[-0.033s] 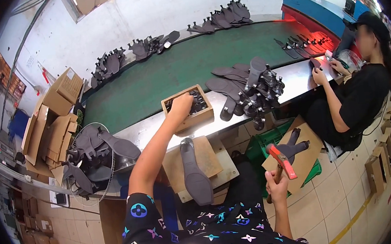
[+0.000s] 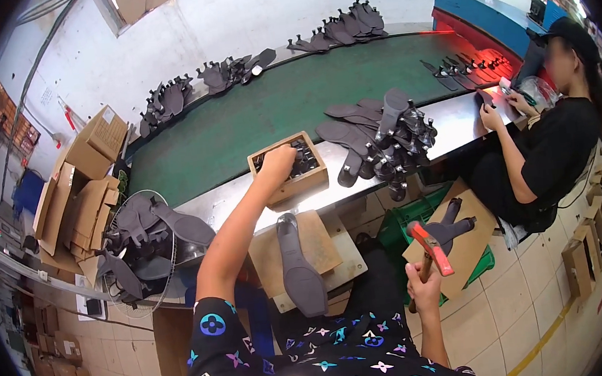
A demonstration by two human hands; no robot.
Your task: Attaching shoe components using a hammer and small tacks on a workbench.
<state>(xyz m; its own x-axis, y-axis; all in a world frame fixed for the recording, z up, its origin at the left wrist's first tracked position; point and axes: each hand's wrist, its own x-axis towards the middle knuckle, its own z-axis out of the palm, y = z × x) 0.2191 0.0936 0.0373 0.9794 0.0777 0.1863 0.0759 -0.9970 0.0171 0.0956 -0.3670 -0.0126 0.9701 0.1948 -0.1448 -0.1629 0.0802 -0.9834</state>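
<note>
Grey sole (image 2: 299,267) lying flat on the wooden block (image 2: 325,254) right in front of this person, toe end pointing back at them, and nobody's touching it at the moment. Left hand (image 2: 277,165) is stretched out into the little wooden box (image 2: 288,169) on the steel ledge beside the green conveyor belt (image 2: 252,120), fingers curled down among the small dark parts inside. Can't really tell if it has pinched one or is only feeling around, the hand covers that corner. Right hand (image 2: 424,286) is wrapped tight round the handle of a red hammer (image 2: 431,247), head up, held off to the side over a cardboard sheet (image 2: 456,246) and well away from the sole.

As for what changed: honestly nothing I can spot, both hands and the sole sit exactly as they did in the earlier shot, so the box reach is mid-way, hammer parked.

Pile of dark shoe pieces (image 2: 383,141) sits just right of the box. More soles line the far side of the belt. Co-worker in black (image 2: 548,145) sits at the right end, busy with their own bits.
</note>
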